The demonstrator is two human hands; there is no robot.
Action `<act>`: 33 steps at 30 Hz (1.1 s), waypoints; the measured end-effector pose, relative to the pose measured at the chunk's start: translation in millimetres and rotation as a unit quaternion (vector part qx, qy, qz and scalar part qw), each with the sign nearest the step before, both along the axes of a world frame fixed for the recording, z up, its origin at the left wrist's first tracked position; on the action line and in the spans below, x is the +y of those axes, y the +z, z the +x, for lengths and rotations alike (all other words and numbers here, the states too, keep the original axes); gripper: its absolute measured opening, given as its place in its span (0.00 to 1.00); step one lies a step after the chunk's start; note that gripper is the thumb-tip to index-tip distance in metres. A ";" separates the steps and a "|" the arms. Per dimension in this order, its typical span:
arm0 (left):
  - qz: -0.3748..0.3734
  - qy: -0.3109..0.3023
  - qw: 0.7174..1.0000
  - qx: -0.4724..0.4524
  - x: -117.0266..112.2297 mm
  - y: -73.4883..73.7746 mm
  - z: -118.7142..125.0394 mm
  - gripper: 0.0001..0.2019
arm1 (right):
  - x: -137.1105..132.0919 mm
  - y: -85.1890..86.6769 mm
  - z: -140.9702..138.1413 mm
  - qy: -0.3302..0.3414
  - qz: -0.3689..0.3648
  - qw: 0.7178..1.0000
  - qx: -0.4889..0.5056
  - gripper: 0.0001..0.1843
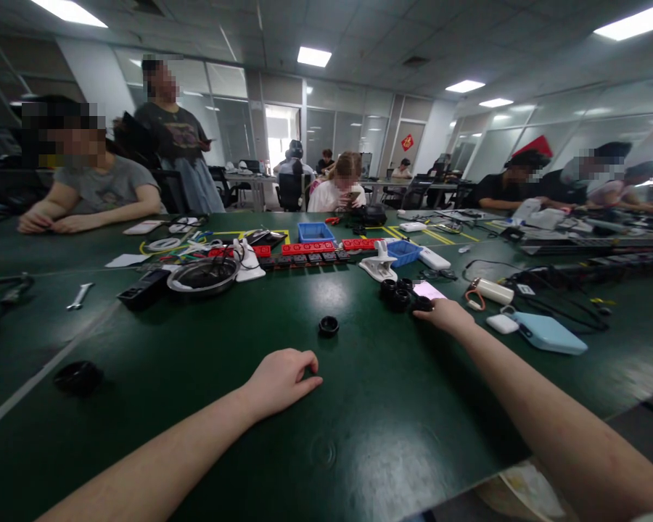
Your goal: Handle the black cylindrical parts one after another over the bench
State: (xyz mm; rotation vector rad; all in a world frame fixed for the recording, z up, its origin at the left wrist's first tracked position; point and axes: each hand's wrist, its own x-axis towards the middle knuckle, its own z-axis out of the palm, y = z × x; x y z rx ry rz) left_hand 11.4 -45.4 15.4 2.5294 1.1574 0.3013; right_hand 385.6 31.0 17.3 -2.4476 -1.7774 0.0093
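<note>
My left hand [284, 378] rests on the green table, its fingers loosely curved, thumb and forefinger apart, with nothing in it. Just beyond it sits a single black round cup-like part [329, 327], hollow side up. Further right, my right hand [447, 316] is closed on a similar black cup-like part [423, 304]. Beside that one stands a cluster of several more black cup-like parts [396, 296], close together. A pink paper [429, 290] lies just behind my right hand. Another black round part [78, 378] lies far to the left.
At the back are a white stand [379, 265], blue bins [315, 232], red strips [307, 248], a metal bowl [202, 278] and loose cables. A wrench [80, 296] lies left. A light-blue case [551, 333] sits right, near my right forearm. Other people sit around the table.
</note>
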 end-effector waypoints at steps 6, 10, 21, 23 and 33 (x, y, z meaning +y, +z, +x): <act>-0.015 -0.002 1.000 0.000 5.1 -1.0 -0.4 0.08 | 16.7 -4.3 3.7 0.002 -0.026 0.999 0.019 0.25; -0.022 -0.001 1.000 0.002 8.8 -3.9 -0.2 0.08 | 12.8 -1.5 2.6 0.010 -0.018 0.999 0.036 0.25; -0.025 -0.011 1.000 0.013 12.3 -3.7 0.0 0.10 | -36.1 40.0 -53.2 0.092 0.080 0.990 0.077 0.30; -0.016 -0.019 1.000 0.016 13.0 -4.8 0.0 0.14 | -40.4 37.4 -85.9 0.140 0.074 0.983 0.091 0.29; 0.011 -0.017 0.999 0.033 12.3 -9.1 0.2 0.15 | -19.4 0.1 -212.6 0.282 0.004 0.957 0.061 0.32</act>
